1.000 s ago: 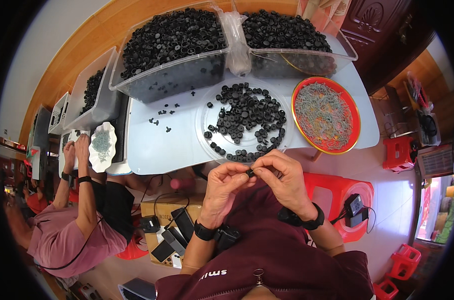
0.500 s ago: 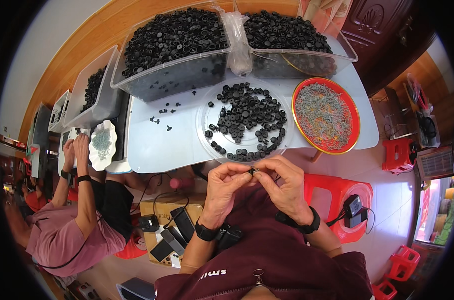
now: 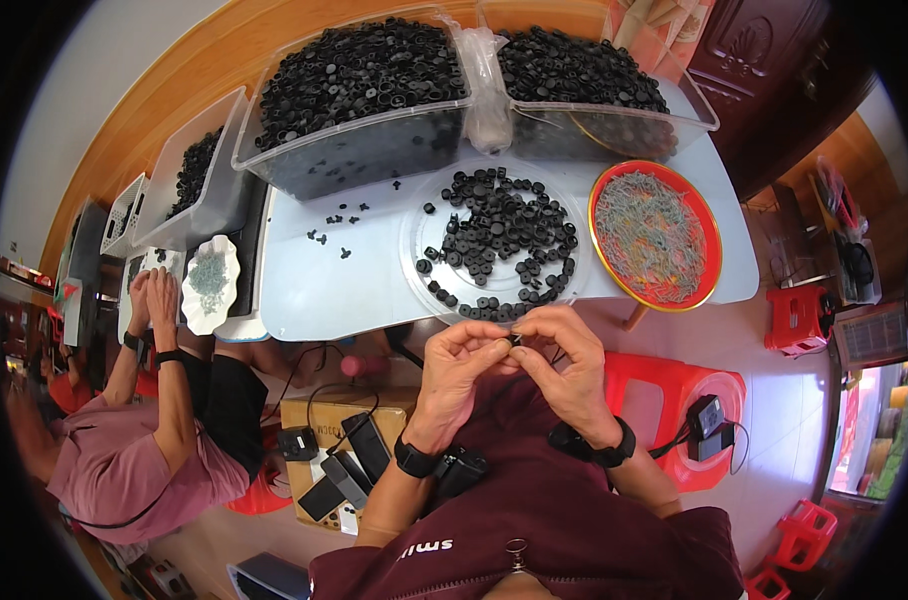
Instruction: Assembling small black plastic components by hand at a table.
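My left hand (image 3: 454,375) and my right hand (image 3: 564,365) meet fingertip to fingertip just off the table's near edge. Pinched between them is a small black plastic part (image 3: 515,339); the fingers cover most of it, so its exact shape stays hidden. Right beyond my hands lies a round clear tray (image 3: 411,262) with many black round caps (image 3: 504,235) spread over it. To its right a red plate with a gold rim (image 3: 713,262) holds a heap of thin grey screws or pins (image 3: 652,235).
Two big clear bins (image 3: 359,130) (image 3: 594,125) full of black parts stand at the back. Loose black pieces (image 3: 346,253) dot the white table (image 3: 324,295). At left a co-worker (image 3: 154,440) handles parts beside a white scalloped dish (image 3: 211,318). A red stool (image 3: 629,385) stands at right.
The view has shifted slightly, so the table things sit a little further right. Both hands keep their pinch on the small part, with only slight finger movement.
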`<action>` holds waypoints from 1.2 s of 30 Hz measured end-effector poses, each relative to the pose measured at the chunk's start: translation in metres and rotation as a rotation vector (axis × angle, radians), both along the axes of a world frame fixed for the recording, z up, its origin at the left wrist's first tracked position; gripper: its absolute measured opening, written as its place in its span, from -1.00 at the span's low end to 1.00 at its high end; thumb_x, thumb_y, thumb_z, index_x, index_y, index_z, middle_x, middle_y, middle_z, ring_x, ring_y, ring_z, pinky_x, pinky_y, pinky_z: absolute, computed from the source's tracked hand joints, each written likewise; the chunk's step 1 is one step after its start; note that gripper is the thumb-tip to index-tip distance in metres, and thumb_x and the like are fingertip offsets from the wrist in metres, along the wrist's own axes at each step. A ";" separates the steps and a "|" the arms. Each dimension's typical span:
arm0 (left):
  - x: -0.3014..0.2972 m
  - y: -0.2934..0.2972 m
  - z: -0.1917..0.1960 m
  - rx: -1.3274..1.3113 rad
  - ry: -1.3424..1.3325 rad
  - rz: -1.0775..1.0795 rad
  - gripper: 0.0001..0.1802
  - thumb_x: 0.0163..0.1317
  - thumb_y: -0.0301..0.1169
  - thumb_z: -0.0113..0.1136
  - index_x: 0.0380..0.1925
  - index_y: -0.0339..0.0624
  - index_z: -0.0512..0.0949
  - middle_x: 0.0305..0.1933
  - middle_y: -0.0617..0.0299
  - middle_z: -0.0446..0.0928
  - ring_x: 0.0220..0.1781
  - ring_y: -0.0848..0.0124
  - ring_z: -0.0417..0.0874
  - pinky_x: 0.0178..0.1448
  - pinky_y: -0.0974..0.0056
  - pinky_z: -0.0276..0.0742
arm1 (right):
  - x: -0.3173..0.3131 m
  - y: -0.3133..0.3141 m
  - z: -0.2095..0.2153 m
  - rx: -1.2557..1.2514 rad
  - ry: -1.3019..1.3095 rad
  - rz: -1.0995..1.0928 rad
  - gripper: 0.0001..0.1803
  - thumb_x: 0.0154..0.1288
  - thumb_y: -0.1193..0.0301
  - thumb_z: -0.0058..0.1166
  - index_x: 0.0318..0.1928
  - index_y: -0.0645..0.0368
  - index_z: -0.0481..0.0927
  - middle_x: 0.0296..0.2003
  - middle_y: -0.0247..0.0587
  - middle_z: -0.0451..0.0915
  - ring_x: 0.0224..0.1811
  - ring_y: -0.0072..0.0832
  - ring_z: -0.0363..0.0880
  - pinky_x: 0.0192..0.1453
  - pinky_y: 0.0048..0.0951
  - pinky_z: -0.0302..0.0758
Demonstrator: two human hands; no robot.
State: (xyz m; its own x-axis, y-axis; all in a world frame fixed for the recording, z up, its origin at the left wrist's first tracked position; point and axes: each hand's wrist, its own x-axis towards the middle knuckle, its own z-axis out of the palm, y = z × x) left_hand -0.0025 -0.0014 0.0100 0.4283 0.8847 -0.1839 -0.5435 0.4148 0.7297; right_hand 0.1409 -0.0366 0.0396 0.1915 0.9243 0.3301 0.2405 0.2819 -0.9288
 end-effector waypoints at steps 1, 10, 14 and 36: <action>0.001 0.001 0.004 -0.012 0.010 -0.030 -0.89 0.17 -0.60 0.16 -0.29 -0.37 0.54 -0.30 0.06 0.61 -0.31 0.41 0.68 -0.19 0.40 0.66 | 0.001 0.000 -0.003 0.002 0.000 0.003 -0.87 0.08 0.65 0.14 -0.30 0.31 0.57 -0.37 -0.21 0.55 -0.33 -0.50 0.56 -0.28 -0.55 0.48; 0.007 0.061 0.004 0.402 0.719 0.129 -0.84 0.08 -0.50 0.23 -0.32 -0.30 0.55 -0.40 0.22 0.62 -0.47 0.54 0.57 -0.39 0.43 0.49 | 0.018 -0.003 -0.019 -0.080 0.512 -0.006 -0.80 0.11 0.71 0.13 -0.22 0.35 0.53 -0.22 -0.27 0.47 -0.21 -0.58 0.54 -0.11 -0.61 0.51; 0.015 0.095 0.011 0.700 1.074 0.221 -0.70 -0.03 -0.53 0.29 -0.23 -0.28 0.56 -0.33 0.14 0.58 -0.40 0.47 0.59 -0.36 0.39 0.50 | 0.024 -0.007 -0.024 -0.158 0.593 0.011 -0.81 0.09 0.72 0.14 -0.25 0.35 0.50 -0.23 -0.30 0.44 -0.26 -0.58 0.57 -0.13 -0.61 0.54; 0.011 0.103 0.011 0.506 0.689 0.002 -0.84 0.05 -0.61 0.14 -0.31 -0.35 0.53 -0.36 0.21 0.56 -0.35 0.50 0.61 -0.24 0.43 0.53 | 0.029 -0.023 -0.050 -0.255 0.650 0.026 -0.82 0.10 0.70 0.15 -0.24 0.35 0.50 -0.27 -0.35 0.41 -0.29 -0.62 0.57 -0.17 -0.64 0.54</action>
State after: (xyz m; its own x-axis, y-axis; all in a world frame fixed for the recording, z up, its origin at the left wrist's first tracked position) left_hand 0.0085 0.1013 0.0215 0.3647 0.9310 0.0150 0.0890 -0.0509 0.9947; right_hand 0.1700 -0.0592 -0.0101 0.2533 0.9647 -0.0718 -0.3904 0.0340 -0.9200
